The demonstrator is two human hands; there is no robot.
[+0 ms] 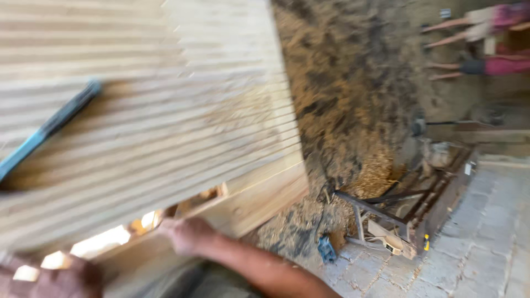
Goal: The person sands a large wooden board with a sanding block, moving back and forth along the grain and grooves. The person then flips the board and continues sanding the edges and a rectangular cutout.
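A large slatted wooden panel [143,116] fills the left half of the blurred head view, tilted down to the left. A tool with a blue and black handle [49,129] lies on its slats at the upper left. My right hand [187,233] reaches in from the bottom and grips the panel's lower edge beside a thicker wooden frame board [259,198]. My left hand [58,278] is a blurred shape at the bottom left corner, right under the panel's edge; its fingers cannot be made out.
A big pile of sawdust [342,88] lies right of the panel. A metal-framed machine [408,209] stands on the paved floor [480,248], with a small blue object [327,249] beside it. Other people's legs [458,66] show at the top right.
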